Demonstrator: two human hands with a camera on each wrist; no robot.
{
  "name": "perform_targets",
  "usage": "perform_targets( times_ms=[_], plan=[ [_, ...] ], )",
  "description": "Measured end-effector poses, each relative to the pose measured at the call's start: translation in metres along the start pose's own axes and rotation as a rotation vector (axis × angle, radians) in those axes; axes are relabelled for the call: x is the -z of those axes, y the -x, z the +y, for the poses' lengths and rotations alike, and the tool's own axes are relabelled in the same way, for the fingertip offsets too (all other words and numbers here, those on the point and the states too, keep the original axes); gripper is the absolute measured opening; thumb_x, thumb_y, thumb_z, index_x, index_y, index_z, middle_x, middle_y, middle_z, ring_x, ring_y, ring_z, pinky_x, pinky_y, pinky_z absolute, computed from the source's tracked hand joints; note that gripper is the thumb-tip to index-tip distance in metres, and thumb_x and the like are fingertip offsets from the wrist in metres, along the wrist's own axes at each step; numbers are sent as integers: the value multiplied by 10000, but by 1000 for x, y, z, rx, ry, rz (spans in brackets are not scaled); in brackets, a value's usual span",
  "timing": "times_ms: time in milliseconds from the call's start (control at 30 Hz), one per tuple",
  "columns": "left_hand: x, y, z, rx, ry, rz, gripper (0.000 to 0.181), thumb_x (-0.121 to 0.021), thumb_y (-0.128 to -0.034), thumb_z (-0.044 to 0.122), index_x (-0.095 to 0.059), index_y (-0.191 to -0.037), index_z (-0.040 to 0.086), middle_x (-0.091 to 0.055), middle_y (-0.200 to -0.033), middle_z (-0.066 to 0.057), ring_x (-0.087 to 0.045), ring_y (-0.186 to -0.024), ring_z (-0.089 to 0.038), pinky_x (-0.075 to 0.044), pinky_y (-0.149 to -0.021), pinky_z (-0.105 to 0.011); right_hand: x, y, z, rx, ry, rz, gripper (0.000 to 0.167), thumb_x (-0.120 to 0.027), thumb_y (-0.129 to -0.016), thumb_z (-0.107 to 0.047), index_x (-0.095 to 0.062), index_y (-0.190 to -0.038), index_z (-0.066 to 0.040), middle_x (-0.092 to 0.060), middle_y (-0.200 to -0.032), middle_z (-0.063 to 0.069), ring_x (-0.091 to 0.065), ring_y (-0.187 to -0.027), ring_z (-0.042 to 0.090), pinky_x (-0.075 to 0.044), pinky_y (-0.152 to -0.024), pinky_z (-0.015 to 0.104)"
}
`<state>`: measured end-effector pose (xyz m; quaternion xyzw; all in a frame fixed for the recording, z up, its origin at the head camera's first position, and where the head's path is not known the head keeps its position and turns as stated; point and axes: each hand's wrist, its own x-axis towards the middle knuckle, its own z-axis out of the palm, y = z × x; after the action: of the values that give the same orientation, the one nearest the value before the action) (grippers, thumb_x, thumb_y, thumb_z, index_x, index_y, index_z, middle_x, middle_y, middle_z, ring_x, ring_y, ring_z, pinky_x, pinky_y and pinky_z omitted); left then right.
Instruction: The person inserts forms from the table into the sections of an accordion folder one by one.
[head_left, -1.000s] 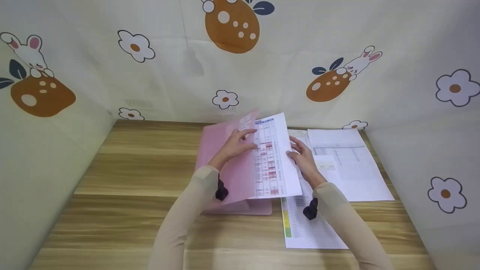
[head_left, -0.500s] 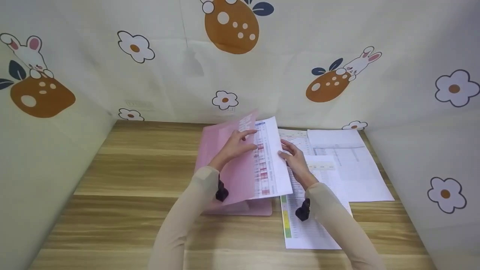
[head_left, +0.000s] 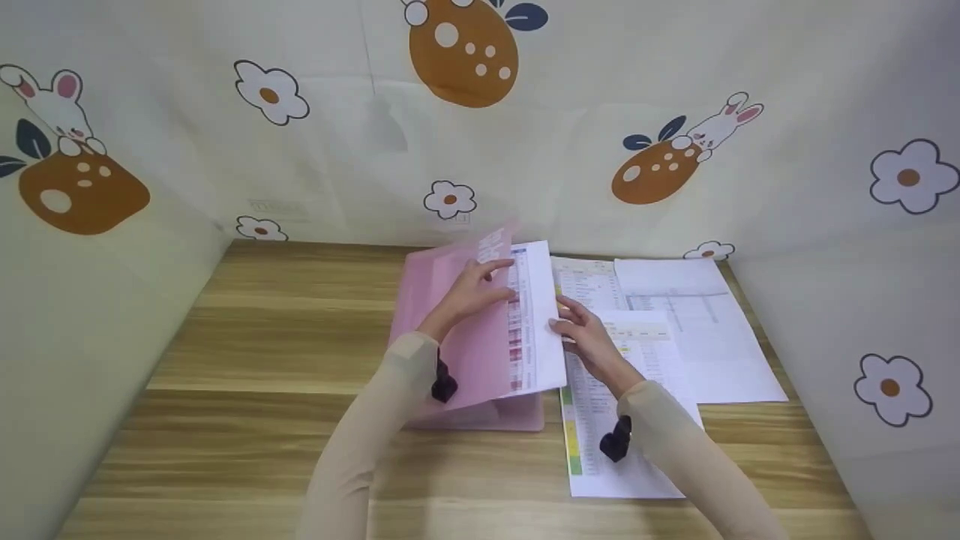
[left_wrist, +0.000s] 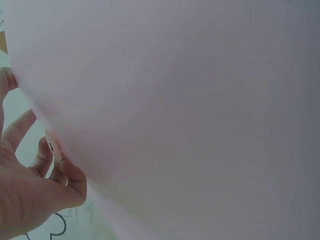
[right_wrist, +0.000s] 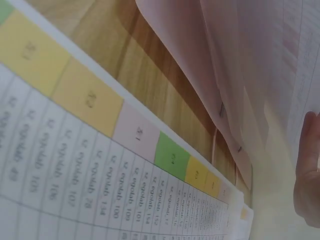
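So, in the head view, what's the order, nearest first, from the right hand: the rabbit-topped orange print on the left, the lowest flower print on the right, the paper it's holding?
1. Printed paper: pinched by the right hand, extending left.
2. Lowest flower print: well to the right.
3. Rabbit-topped orange print: far left.

The pink rectangular folder looks smooth, translucent plastic; the white printed sheet at its right, matt paper. The brown wood-grain tabletop shines faintly; the far cream backdrop resembles creased cloth.
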<state>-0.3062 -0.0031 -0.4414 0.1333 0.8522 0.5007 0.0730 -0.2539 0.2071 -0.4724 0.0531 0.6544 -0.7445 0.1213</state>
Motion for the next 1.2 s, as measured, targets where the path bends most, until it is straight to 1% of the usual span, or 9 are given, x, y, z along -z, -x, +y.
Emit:
perform_targets(
  times_ms=[100,300,367,500,633,767,867,1100,1200],
  plan=[
    [0,0,0,2,-9,-2,536,-672,-751,258,-503,-1259,219,-383,-1044,-84,-373,-918,-200,-328,-711,-302,0,11,2,-14,28,-25,599,-565,-795,-13,-323,-1341,-63,-488,-1128,141,-565,-842,202,-460,-678,322],
    [0,1,1,5,-9,-4,538,-668,-755,268,-498,-1264,221,-381,-1056,-83,-374,-918,-200,-338,-707,-301,2,31,6,-4,68,-100,661,-596,-779,-6,-279,-1357,-50,-438,-1176,187,-572,-841,226,-467,-676,339],
    [-1,1,1,7,-7,-5,536,-667,-758,262,-496,-1265,222,-379,-1060,-84,-373,-921,-201,-339,-711,-303,3,36,6,-8,69,-102,673,-604,-774,-5,-271,-1358,-41,-424,-1194,194,-566,-862,224,-465,-684,337],
    [-1,0,2,10,-2,-4,529,-666,-763,247,-497,-1264,217,-374,-1079,-85,-369,-934,-204,-339,-719,-308,2,42,6,-19,78,-64,667,-616,-761,-4,-295,-1345,-20,-433,-1197,193,-561,-876,228,-462,-689,325],
    [-1,1,2,15,2,1,527,-669,-760,241,-502,-1259,213,-375,-1087,-89,-369,-937,-206,-344,-714,-306,-2,46,4,-21,134,-15,617,-617,-754,-4,-359,-1314,-14,-472,-1156,183,-567,-852,227,-464,-680,324],
    [-1,1,2,25,2,0,533,-664,-755,262,-500,-1261,224,-373,-1081,-86,-370,-937,-206,-347,-712,-305,-7,49,4,4,162,9,581,-602,-750,29,-397,-1292,-6,-473,-1134,190,-572,-822,227,-467,-675,345],
    [-1,1,2,22,-4,-4,535,-655,-756,279,-497,-1264,231,-371,-1071,-81,-366,-936,-203,-339,-710,-305,-12,50,4,35,155,5,571,-591,-748,47,-400,-1286,9,-461,-1139,204,-576,-814,231,-471,-668,341],
    [-2,-1,-1,-39,-26,8,509,-660,-764,243,-515,-1250,195,-385,-1009,-91,-374,-902,-202,-319,-695,-300,-25,47,2,82,185,-19,549,-592,-745,33,-430,-1270,10,-458,-1151,188,-578,-826,215,-470,-667,302],
    [-2,-1,-2,-48,-18,15,506,-668,-759,231,-523,-1242,182,-386,-993,-93,-378,-893,-203,-322,-691,-301,-31,45,2,100,206,-38,549,-599,-744,23,-438,-1268,8,-467,-1141,182,-578,-816,202,-470,-664,309]
  ],
)
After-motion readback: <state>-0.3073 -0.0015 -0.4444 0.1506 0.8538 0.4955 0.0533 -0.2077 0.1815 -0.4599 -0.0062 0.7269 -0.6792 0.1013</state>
